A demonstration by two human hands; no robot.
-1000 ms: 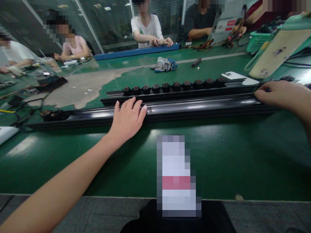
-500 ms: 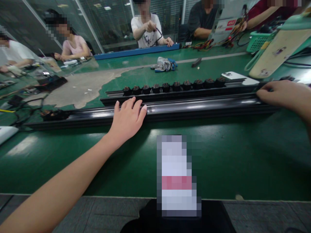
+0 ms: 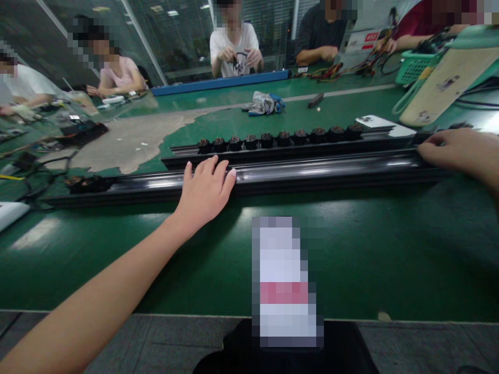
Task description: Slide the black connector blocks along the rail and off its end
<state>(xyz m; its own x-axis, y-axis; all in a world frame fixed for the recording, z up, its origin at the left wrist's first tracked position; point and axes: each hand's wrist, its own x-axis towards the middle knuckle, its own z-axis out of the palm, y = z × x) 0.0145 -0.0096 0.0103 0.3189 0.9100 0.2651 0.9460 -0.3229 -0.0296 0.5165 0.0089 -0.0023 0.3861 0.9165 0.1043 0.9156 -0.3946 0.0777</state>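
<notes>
A long black metal rail (image 3: 312, 169) with a shiny inner channel lies across the green table in front of me. My left hand (image 3: 206, 189) rests flat on its middle, fingers spread over the near edge. Around the rail's right end, my right hand (image 3: 454, 150) has its fingers curled; what lies in them is hidden. Black parts with wires (image 3: 88, 183) sit in the rail's left end. Just behind is a second black rail (image 3: 234, 157), carrying a row of several round black sockets (image 3: 283, 137) with coppery tips.
A white phone (image 3: 384, 124) lies behind the right end of the rails. Beyond are crumpled gloves (image 3: 265, 104), a small dark block (image 3: 315, 100), a blue bar (image 3: 222, 83), a green basket (image 3: 415, 67) and a cream bottle (image 3: 448, 78). Several co-workers sit across the table.
My right hand has slid slightly to the right at the rail's end. My left hand stays put. The co-worker opposite has brought both hands in front of the chest.
</notes>
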